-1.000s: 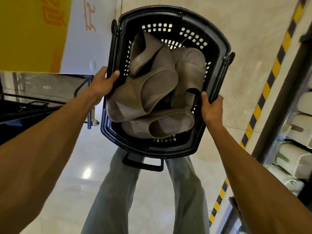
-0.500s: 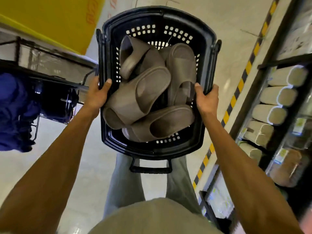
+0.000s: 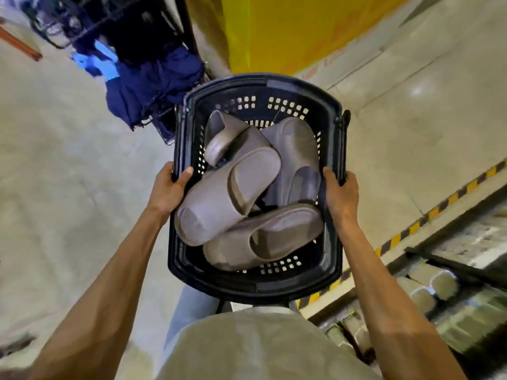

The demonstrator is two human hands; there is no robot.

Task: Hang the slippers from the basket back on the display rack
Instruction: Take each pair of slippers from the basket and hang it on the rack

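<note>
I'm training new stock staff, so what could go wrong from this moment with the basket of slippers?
1. The slippers lie piled loosely on one another; tilting the basket could spill one.
2. Both grips are taken: the left hand and right hand each hold a side rim. Freeing one to hang a slipper may let the basket tip.

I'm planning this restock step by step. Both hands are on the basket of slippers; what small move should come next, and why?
Probably set the basket down close to the blurred display rack at the lower right. The left hand and right hand both grip its side rims, so neither is free to lift a brown slipper from the pile.
</note>
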